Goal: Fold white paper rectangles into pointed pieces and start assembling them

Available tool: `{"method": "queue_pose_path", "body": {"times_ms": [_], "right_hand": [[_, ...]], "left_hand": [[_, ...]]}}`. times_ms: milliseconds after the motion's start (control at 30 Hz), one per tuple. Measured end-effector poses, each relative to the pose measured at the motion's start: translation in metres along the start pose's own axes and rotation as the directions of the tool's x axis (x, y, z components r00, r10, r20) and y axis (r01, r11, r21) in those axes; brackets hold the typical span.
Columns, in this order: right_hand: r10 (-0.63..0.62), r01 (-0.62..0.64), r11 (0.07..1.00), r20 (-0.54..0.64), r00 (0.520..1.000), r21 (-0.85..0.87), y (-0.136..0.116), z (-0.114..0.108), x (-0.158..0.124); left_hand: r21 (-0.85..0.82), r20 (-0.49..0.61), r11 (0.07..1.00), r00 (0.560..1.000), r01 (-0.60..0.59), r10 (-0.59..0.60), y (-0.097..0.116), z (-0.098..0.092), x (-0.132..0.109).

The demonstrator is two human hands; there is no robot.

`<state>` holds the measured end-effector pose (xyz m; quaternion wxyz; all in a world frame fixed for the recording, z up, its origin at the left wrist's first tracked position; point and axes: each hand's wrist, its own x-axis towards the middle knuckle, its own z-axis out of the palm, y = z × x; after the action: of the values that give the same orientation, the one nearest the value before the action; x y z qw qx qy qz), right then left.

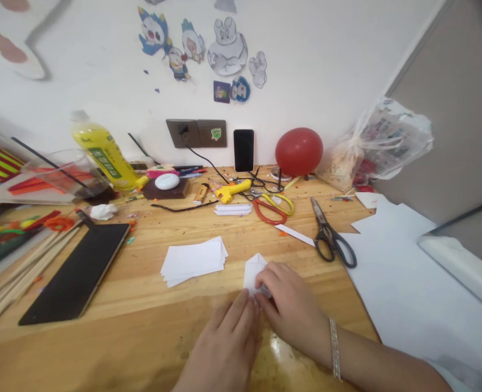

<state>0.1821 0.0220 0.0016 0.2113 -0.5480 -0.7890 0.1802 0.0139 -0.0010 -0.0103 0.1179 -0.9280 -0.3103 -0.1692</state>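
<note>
A small white sheet of paper [252,270], its top corners folded to a point, lies on the wooden table before me. My right hand [292,305] has its thumb and fingers closed over the paper's right side. At the bottom edge, my left hand [230,335] presses its closed fingers against the same paper. The fingers hide the lower part of the sheet. Left of it rests a loose stack of white paper pieces [194,261]. Farther back sit several folded white paper strips [233,209].
Black-handled scissors [331,234] and a white strip [296,235] lie to the right, beside large white sheets [420,294]. Red-and-yellow scissors [271,212], a yellow glue gun [233,190], a phone [243,151] and a red balloon [298,151] are behind. A black tablet-like slab [78,272] lies left.
</note>
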Motion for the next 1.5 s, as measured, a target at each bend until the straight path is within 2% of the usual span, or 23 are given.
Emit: {"method": "queue_pose_path", "body": {"times_ms": [200, 433, 533, 700, 767, 833, 900, 967, 1067, 1200, 1300, 1400, 1500], "right_hand": [[-0.011, 0.011, 0.999, 0.004, 1.0, -0.047, -0.002, -0.001, 0.0], [0.022, -0.024, 0.997, -0.02, 1.0, -0.075, 0.0, -0.005, -0.002], [0.061, -0.066, 0.993, -0.055, 0.997, -0.094, 0.005, -0.009, -0.002], [0.028, -0.05, 0.983, -0.124, 0.992, -0.178, 0.016, -0.018, 0.002], [-0.061, 0.03, 0.98, -0.152, 0.987, -0.196, 0.021, -0.021, 0.004], [-0.204, 0.168, 0.961, -0.154, 0.967, -0.218, 0.026, -0.023, 0.006], [-0.322, 0.287, 0.928, -0.127, 0.938, -0.238, 0.028, -0.025, 0.006], [-0.363, 0.334, 0.912, -0.087, 0.928, -0.238, 0.027, -0.025, 0.004], [-0.4, 0.385, 0.896, -0.03, 0.916, -0.221, 0.021, -0.024, 0.001], [-0.513, 0.497, 0.838, -0.013, 0.858, -0.226, 0.018, -0.019, 0.001], [-0.506, 0.494, 0.848, -0.014, 0.862, -0.191, 0.02, -0.014, 0.001], [-0.446, 0.441, 0.891, -0.024, 0.895, -0.111, 0.023, -0.012, 0.001], [-0.37, 0.369, 0.929, -0.049, 0.928, -0.039, 0.024, -0.012, 0.0]], "left_hand": [[0.097, 0.011, 0.994, 0.999, -0.048, 0.047, 0.006, 0.0, -0.003], [0.085, 0.172, 0.995, 0.984, -0.06, 0.045, 0.004, 0.002, -0.004], [0.05, 0.198, 0.997, 0.979, -0.052, 0.041, 0.004, 0.002, -0.006], [0.035, 0.112, 0.997, 0.992, -0.068, 0.064, 0.003, 0.008, -0.008], [0.039, 0.025, 0.995, 0.996, -0.092, 0.091, -0.001, 0.01, -0.009], [0.028, -0.074, 0.996, 0.994, -0.08, 0.082, -0.007, 0.009, -0.01], [0.029, -0.086, 0.998, 0.995, -0.049, 0.051, -0.015, 0.004, -0.011], [0.068, 0.012, 0.998, 1.0, -0.002, 0.001, -0.024, -0.003, -0.013], [0.106, -0.03, 0.993, 0.999, 0.048, -0.045, -0.035, -0.008, -0.014], [0.043, -0.124, 0.994, 0.987, 0.105, -0.099, -0.039, -0.005, -0.009], [-0.058, -0.153, 0.996, 0.985, 0.07, -0.078, -0.037, -0.001, -0.004], [-0.143, -0.168, 0.989, 0.984, 0.034, -0.059, -0.037, 0.0, 0.0], [-0.18, -0.157, 0.982, 0.984, 0.051, -0.079, -0.037, -0.001, 0.002]]}}
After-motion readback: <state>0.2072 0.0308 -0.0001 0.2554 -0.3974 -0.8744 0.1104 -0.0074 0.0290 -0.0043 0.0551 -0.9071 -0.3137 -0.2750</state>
